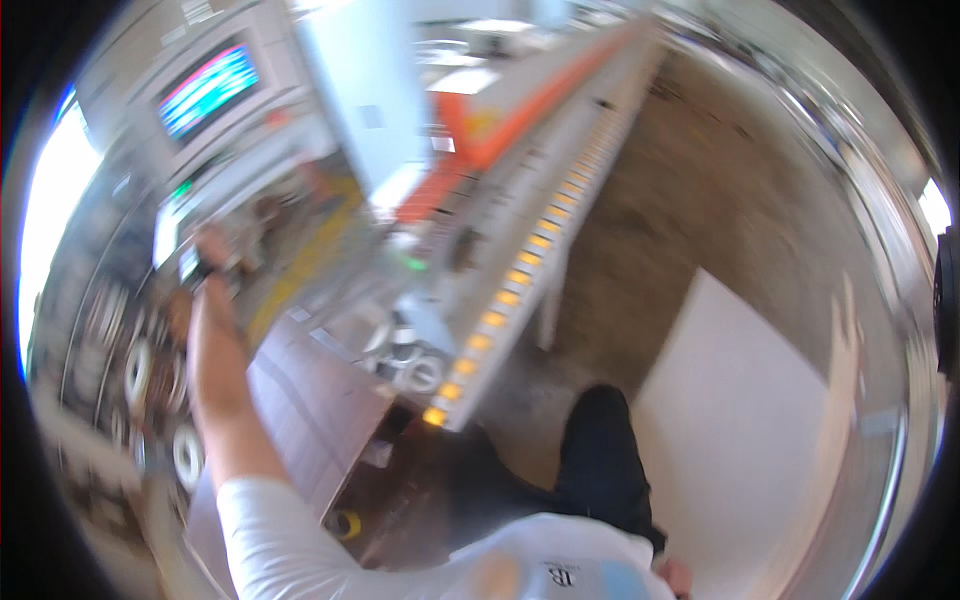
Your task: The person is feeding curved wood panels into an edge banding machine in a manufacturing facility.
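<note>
My left arm stretches forward at the left, and my left hand, with a dark watch at the wrist, is close to the console beneath a lit screen. Motion blur smears its fingers, so I cannot see whether it touches or holds anything. Only a small part of my right hand shows at the lower edge, beside my dark trousers; its fingers are hidden.
A long orange and grey machine runs away ahead, edged by yellow rollers. A large pale board is at the right. Brownish panels lie near my left arm. Several white coils fill racks at the far left.
</note>
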